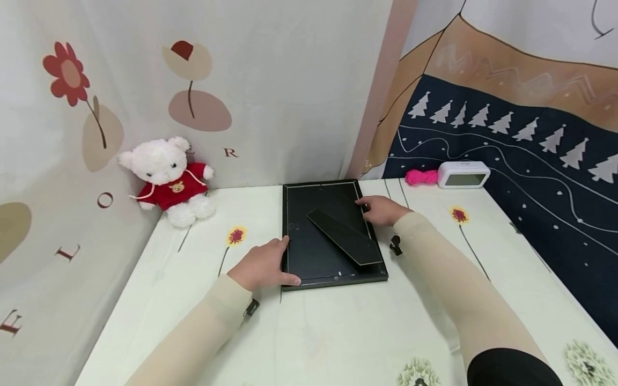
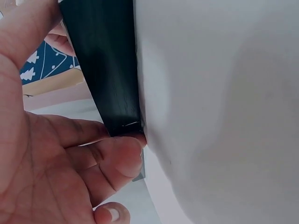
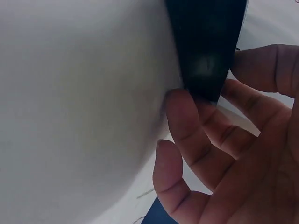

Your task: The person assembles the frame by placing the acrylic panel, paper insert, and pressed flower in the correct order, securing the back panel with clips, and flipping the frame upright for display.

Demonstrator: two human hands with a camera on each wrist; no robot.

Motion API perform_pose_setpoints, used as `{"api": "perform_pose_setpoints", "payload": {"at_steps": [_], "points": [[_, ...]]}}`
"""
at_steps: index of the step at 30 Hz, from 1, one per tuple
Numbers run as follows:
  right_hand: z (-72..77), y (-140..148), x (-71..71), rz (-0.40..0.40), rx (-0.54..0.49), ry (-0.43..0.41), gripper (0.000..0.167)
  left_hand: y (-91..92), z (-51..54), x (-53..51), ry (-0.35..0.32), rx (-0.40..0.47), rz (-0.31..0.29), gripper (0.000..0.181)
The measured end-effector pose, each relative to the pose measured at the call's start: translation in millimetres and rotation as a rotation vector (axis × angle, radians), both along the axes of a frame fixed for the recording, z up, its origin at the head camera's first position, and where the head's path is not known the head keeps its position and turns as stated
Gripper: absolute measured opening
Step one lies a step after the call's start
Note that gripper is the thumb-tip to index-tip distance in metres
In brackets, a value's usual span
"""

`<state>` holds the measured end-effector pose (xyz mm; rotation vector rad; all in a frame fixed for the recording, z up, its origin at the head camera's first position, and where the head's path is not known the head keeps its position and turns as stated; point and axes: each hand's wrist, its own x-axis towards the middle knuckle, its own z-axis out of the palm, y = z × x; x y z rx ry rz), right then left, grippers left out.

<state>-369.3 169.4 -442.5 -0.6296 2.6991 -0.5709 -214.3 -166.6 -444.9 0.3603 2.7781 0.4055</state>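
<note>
Item one: a black frame (image 1: 309, 252), lying flat with its back upward on the surface (image 1: 309, 332), between the two hands; its dark stand flap (image 1: 345, 237) is running aslant across the backing, the broad end pointing toward the lower right corner. Item two: the left hand (image 1: 264, 266), gripping the frame by its lower left corner, thumb resting on the upper face by the near border, the other fingers (image 2: 122, 158) curling against the side, clamped on the frame. Item three: the right hand (image 1: 383, 210), holding the right edge above its middle, thumb bearing on the upper face and fingers (image 3: 184, 114) bending against the side, likewise clamped on the frame. Beige sleeves, left (image 1: 193, 327) and right (image 1: 458, 289), are covering both forearms. Item four: a white plush bear (image 1: 169, 166) in a red top (image 1: 179, 187), sitting at the far left against a pale curtain (image 1: 289, 107) bearing printed flowers and letters. Item five: a bright pink object (image 1: 421, 177), its kind unclear, lying at the far right just beside a white device (image 1: 463, 175) with a grey screen; both are standing before a navy cloth (image 1: 531, 177) showing pale trees. Printed flowers are dotting the pale surface.
</note>
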Motion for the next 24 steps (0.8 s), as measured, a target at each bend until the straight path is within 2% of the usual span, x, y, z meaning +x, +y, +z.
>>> {"api": "perform_pose_setpoints", "payload": {"at_steps": [4, 8, 13, 18, 21, 24], "points": [[2.4, 2.8, -0.9, 0.002, 0.003, -0.042, 0.058, 0.5, 1.6, -1.0, 0.002, 0.001, -0.003, 0.117], [2.2, 6.7, -1.1, -0.003, -0.02, -0.093, 0.063, -1.7, 1.5, -4.0, 0.005, 0.024, -0.01, 0.114], [2.6, 9.5, 0.3, -0.035, -0.053, -0.142, 0.071, -7.5, -0.9, -15.2, 0.003, 0.099, -0.005, 0.102], [6.0, 10.0, -1.6, -0.02, -0.003, -0.118, 0.071, -14.7, -3.1, -39.9, -0.022, 0.168, -0.002, 0.087], [7.0, 9.6, -3.1, -0.014, 0.027, -0.093, 0.071, -18.3, -4.8, -59.2, -0.006, 0.187, -0.009, 0.076], [6.3, 9.1, -3.1, -0.018, 0.032, -0.107, 0.071, -20.8, -8.5, -77.2, 0.011, 0.196, 0.016, 0.071]]}}
